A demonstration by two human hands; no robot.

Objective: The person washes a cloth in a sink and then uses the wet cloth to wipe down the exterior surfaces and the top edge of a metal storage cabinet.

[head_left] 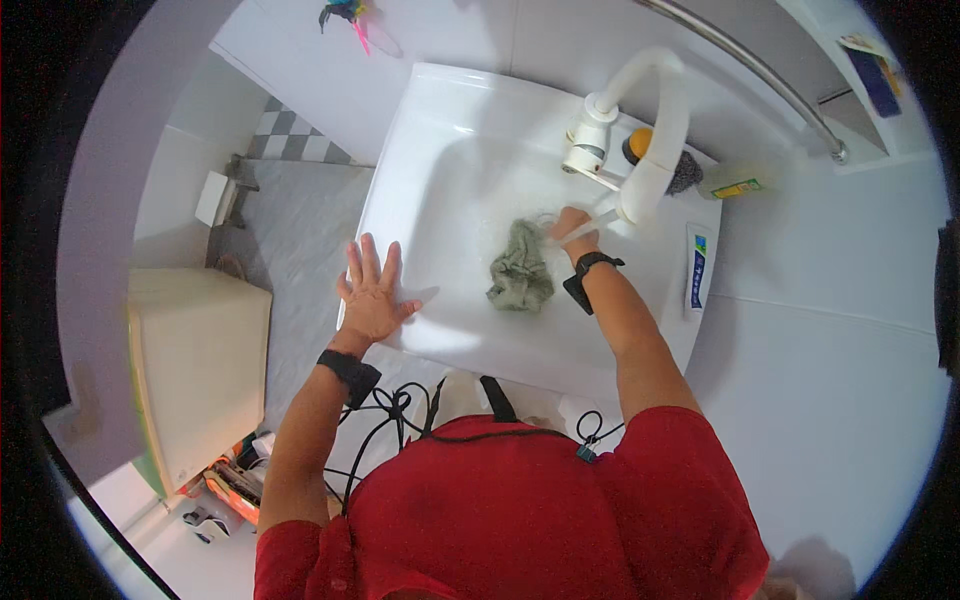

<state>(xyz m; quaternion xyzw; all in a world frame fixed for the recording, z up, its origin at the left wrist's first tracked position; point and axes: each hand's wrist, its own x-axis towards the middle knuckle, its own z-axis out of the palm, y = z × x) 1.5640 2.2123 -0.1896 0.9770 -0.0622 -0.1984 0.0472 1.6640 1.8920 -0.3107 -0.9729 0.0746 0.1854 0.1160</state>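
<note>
Left hand (372,295) lies flat on the front-left rim of the white sink (440,110), fingers spread open, holding nothing. Right hand (574,228) is in the basin under the white faucet (655,120), fingers closed on an edge of the grey-green cloth (520,270), which lies crumpled on the basin floor near its middle. A white tube (698,266) lies on the right rim.

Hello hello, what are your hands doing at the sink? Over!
Left hand flat and open on sink rim. Right hand under white tap, touching green cloth in basin. Nothing blocking the cloth.
</note>
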